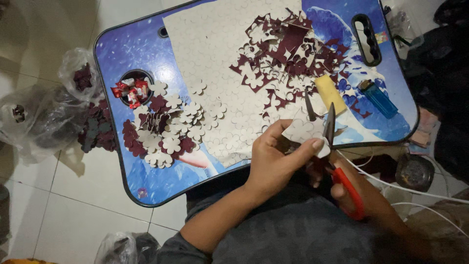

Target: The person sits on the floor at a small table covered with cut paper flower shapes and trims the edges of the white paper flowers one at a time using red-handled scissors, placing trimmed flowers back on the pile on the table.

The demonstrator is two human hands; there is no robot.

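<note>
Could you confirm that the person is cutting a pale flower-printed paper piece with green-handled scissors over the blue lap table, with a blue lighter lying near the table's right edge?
Not quite: the head view shows the scissors have red handles, not green. The right hand works them while the left hand holds the pale flower-printed paper piece over the blue lap table, and the blue lighter does lie near its right edge.
</note>
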